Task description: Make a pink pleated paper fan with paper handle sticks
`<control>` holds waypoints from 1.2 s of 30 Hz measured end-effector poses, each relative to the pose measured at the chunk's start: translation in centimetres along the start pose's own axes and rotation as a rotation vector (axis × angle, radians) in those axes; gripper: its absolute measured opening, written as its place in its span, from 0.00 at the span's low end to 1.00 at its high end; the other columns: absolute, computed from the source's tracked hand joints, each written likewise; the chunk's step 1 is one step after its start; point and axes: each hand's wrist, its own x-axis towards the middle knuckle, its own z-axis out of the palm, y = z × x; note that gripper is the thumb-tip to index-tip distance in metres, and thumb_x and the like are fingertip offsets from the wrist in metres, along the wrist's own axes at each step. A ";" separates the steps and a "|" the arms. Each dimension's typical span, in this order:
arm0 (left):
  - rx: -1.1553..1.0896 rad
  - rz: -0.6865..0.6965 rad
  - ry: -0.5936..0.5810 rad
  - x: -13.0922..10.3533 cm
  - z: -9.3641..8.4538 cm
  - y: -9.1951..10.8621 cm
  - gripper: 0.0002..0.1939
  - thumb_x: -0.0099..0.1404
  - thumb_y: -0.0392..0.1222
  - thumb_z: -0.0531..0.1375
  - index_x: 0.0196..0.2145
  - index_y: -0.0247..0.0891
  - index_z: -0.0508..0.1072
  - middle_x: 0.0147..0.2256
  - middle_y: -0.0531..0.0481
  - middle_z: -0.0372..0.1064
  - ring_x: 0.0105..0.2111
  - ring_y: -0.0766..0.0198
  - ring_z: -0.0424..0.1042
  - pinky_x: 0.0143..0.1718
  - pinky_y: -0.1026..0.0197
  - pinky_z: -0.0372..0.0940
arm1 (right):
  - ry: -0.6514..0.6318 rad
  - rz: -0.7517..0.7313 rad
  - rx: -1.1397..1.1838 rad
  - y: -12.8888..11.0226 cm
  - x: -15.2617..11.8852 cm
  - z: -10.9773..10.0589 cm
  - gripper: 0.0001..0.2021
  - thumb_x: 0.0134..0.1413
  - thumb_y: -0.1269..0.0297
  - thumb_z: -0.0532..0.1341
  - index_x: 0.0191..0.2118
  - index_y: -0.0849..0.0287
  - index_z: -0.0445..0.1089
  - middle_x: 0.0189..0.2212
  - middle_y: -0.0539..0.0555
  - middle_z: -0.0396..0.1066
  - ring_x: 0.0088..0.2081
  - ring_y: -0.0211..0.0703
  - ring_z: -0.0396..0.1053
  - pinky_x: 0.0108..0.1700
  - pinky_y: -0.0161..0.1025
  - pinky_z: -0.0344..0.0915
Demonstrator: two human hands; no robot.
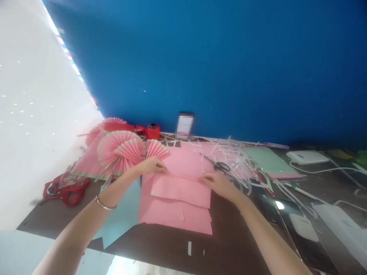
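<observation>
A pink sheet of paper (180,190) lies over other pink sheets (169,214) on the dark table, with a raised or folded edge along its far side. At the left end of that edge, my left hand (153,165) pinches the paper; a bangle circles the wrist. My right hand (218,182) pinches the same edge at its right end. Just beyond my right hand lie black-handled scissors (221,167). Folded pink paper fans (122,151) with pale green borders are behind my left forearm. A smaller pleated piece (156,149) stands just past my left hand.
White paper strips (233,160) are heaped at the back right, beside a green-topped packet (271,162). A red tape roll (153,131) stands by the blue wall. A dark phone-like slab (304,233) and white cables lie right. Light blue paper (122,214) overhangs the front edge.
</observation>
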 end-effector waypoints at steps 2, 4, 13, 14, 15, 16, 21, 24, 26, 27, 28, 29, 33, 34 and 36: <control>-0.022 -0.011 -0.018 -0.2 -0.4 0.1 0.14 0.55 0.48 0.61 0.32 0.34 0.78 0.31 0.48 0.75 0.31 0.64 0.71 0.31 0.68 0.62 | -0.005 0.012 0.013 0.1 -0.5 -0.6 0.15 0.54 0.56 0.52 0.26 0.57 0.72 0.26 0.51 0.74 0.27 0.42 0.68 0.30 0.36 0.59; -0.027 -0.017 -0.035 -0.3 -0.6 0.2 0.14 0.54 0.48 0.61 0.32 0.35 0.78 0.32 0.48 0.75 0.32 0.64 0.71 0.31 0.68 0.63 | -0.011 0.016 0.027 0.3 -0.8 -1.0 0.16 0.54 0.56 0.52 0.25 0.56 0.72 0.24 0.50 0.73 0.26 0.41 0.67 0.30 0.36 0.60; 0.308 0.141 0.130 -0.9 -1.6 1.2 0.10 0.61 0.42 0.57 0.36 0.38 0.77 0.36 0.50 0.75 0.35 0.62 0.73 0.39 0.65 0.65 | 0.152 -0.079 -0.165 2.3 -0.5 -0.5 0.13 0.56 0.59 0.52 0.36 0.54 0.72 0.34 0.52 0.75 0.36 0.46 0.69 0.39 0.42 0.63; 0.408 0.210 0.209 -1.0 -1.7 1.1 0.11 0.63 0.41 0.55 0.38 0.38 0.76 0.37 0.49 0.75 0.37 0.62 0.73 0.41 0.64 0.65 | 0.195 -0.129 -0.243 2.5 -0.5 -0.5 0.13 0.57 0.62 0.50 0.37 0.54 0.72 0.34 0.53 0.75 0.36 0.47 0.69 0.41 0.43 0.62; 0.509 0.287 0.280 -1.1 -1.7 0.9 0.12 0.64 0.39 0.53 0.41 0.38 0.75 0.40 0.48 0.74 0.40 0.61 0.72 0.44 0.63 0.65 | 0.238 -0.182 -0.323 2.6 -0.5 -0.6 0.14 0.58 0.64 0.49 0.38 0.55 0.72 0.35 0.54 0.75 0.37 0.47 0.68 0.43 0.44 0.60; 0.605 0.368 0.334 -1.3 -1.6 0.6 0.13 0.65 0.37 0.51 0.44 0.38 0.72 0.42 0.47 0.73 0.43 0.61 0.71 0.46 0.61 0.64 | 0.275 -0.229 -0.400 2.7 -0.5 -0.6 0.15 0.59 0.66 0.48 0.39 0.56 0.71 0.35 0.55 0.74 0.37 0.47 0.68 0.44 0.45 0.59; 0.960 0.650 0.309 -2.4 0.3 -2.3 0.21 0.65 0.25 0.45 0.53 0.36 0.62 0.48 0.43 0.68 0.48 0.63 0.67 0.51 0.56 0.63 | 0.312 -0.456 -0.574 3.4 -0.8 0.7 0.17 0.58 0.76 0.44 0.42 0.58 0.69 0.39 0.59 0.72 0.40 0.46 0.67 0.45 0.45 0.58; 1.031 0.665 0.194 -2.8 2.1 -4.1 0.18 0.65 0.27 0.48 0.50 0.34 0.64 0.46 0.41 0.70 0.47 0.62 0.69 0.50 0.56 0.64 | 0.268 -0.573 -0.658 3.6 -0.6 3.0 0.16 0.57 0.79 0.46 0.36 0.59 0.70 0.32 0.58 0.72 0.36 0.44 0.67 0.45 0.44 0.58; 1.039 0.646 0.194 -3.0 2.9 -4.7 0.16 0.65 0.28 0.49 0.49 0.33 0.66 0.45 0.41 0.70 0.46 0.61 0.69 0.49 0.55 0.64 | 0.271 -0.569 -0.734 3.4 -0.4 4.5 0.14 0.56 0.79 0.48 0.34 0.61 0.69 0.30 0.57 0.71 0.35 0.45 0.65 0.45 0.45 0.57; 1.042 0.639 0.201 -3.0 3.1 -4.9 0.15 0.65 0.28 0.49 0.48 0.32 0.67 0.45 0.41 0.70 0.46 0.61 0.69 0.49 0.55 0.64 | 0.289 -0.562 -0.753 3.1 -0.2 5.1 0.13 0.56 0.79 0.48 0.35 0.62 0.69 0.31 0.58 0.70 0.36 0.45 0.65 0.45 0.45 0.57; 1.048 0.640 0.207 -3.1 3.2 -4.9 0.15 0.65 0.28 0.49 0.47 0.32 0.67 0.44 0.41 0.70 0.45 0.61 0.69 0.48 0.55 0.64 | 0.307 -0.557 -0.759 2.8 0.0 5.5 0.13 0.56 0.79 0.48 0.37 0.63 0.69 0.32 0.58 0.70 0.37 0.46 0.64 0.45 0.45 0.56; 1.058 0.645 0.212 -3.1 3.1 -4.9 0.15 0.65 0.28 0.49 0.47 0.32 0.67 0.44 0.41 0.71 0.45 0.61 0.69 0.48 0.56 0.64 | 0.324 -0.559 -0.757 2.4 0.2 5.9 0.13 0.56 0.79 0.48 0.39 0.64 0.68 0.34 0.59 0.70 0.38 0.46 0.64 0.45 0.45 0.56; 1.112 0.646 0.236 -2.8 3.1 -4.2 0.11 0.65 0.29 0.49 0.42 0.31 0.69 0.39 0.42 0.72 0.39 0.61 0.71 0.41 0.56 0.65 | 0.312 -0.636 -0.753 1.2 1.2 6.5 0.13 0.55 0.80 0.49 0.39 0.65 0.68 0.30 0.57 0.68 0.32 0.44 0.62 0.38 0.42 0.56; 1.126 0.629 0.238 -2.6 3.2 -3.9 0.11 0.65 0.30 0.49 0.41 0.31 0.69 0.38 0.42 0.72 0.37 0.61 0.71 0.40 0.57 0.65 | 0.301 -0.656 -0.757 1.1 1.4 6.6 0.12 0.55 0.80 0.49 0.37 0.65 0.68 0.28 0.56 0.67 0.31 0.44 0.62 0.36 0.41 0.56; 1.157 0.588 0.240 -2.0 3.7 -3.4 0.10 0.65 0.30 0.49 0.39 0.32 0.69 0.35 0.43 0.72 0.33 0.63 0.71 0.35 0.58 0.63 | 0.283 -0.680 -0.768 1.0 1.7 6.7 0.11 0.55 0.80 0.50 0.33 0.64 0.68 0.26 0.55 0.66 0.29 0.43 0.60 0.33 0.40 0.55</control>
